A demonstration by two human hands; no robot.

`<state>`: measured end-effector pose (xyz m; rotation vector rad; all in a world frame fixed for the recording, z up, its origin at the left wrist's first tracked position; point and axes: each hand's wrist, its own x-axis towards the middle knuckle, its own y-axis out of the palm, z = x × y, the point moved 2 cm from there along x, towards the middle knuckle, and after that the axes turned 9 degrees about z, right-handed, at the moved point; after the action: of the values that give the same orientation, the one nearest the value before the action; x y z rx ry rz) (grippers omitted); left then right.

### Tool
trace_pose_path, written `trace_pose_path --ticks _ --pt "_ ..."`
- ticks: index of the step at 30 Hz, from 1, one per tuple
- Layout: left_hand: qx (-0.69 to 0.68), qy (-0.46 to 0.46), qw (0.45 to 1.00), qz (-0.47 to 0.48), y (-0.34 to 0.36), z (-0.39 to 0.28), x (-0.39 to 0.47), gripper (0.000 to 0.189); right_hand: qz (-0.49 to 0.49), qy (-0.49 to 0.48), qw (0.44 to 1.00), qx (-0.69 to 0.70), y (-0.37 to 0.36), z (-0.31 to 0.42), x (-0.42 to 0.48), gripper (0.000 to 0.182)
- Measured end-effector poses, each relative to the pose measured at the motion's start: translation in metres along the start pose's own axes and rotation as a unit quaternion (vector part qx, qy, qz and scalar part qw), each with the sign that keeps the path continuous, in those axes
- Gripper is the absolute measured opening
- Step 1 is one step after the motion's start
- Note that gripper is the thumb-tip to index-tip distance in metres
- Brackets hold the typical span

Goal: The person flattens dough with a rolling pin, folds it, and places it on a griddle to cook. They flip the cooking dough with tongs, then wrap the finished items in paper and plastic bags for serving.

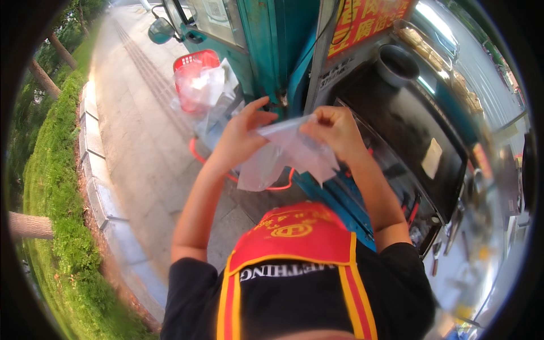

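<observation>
In front of my chest hangs a thin translucent plastic bag (276, 159), slightly blurred, its upper edge stretched in a nearly straight line between my hands. Fingertips and thumb of my right hand (335, 129) pinch that edge at its right end. At the other end the bag meets the thumb side of my left hand (242, 136). The upper fingers there are spread and point away from the bag; whether the thumb grips the film is hidden. Nothing shows inside the bag.
Beyond my left hand, a red plastic basket (196, 57) holds plastic bags. On the right, a flat black griddle (408, 127) bears a pale flat piece of food (432, 158) and a metal pot (397, 66). An orange hose (280, 187) loops below the bag.
</observation>
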<state>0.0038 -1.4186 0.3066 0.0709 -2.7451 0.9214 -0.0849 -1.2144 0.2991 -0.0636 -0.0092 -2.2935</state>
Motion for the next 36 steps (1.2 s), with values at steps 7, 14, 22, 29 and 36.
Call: trace_pose_path --ticks 7,14,22,29,36 --pt "-0.004 -0.086 0.996 0.03 0.012 -0.055 -0.016 0.023 -0.023 -0.043 0.997 -0.058 0.008 -0.007 0.007 0.019" --pt "-0.233 -0.073 0.968 -0.055 0.054 -0.006 0.003 0.023 0.009 -0.048 0.998 -0.034 0.021 -0.008 0.005 0.013" --pt "-0.259 -0.082 0.962 -0.028 0.056 0.011 -0.007 0.015 0.039 0.038 0.981 0.187 0.012 -0.031 0.01 0.009" --pt "-0.251 -0.075 0.963 -0.056 0.074 0.028 -0.01 0.014 -0.008 -0.007 0.984 0.179 0.023 -0.043 0.001 0.007" --pt "-0.18 -0.105 0.974 -0.093 0.061 0.016 -0.031 0.014 0.062 -0.024 0.995 0.077 0.023 -0.073 0.014 0.01"
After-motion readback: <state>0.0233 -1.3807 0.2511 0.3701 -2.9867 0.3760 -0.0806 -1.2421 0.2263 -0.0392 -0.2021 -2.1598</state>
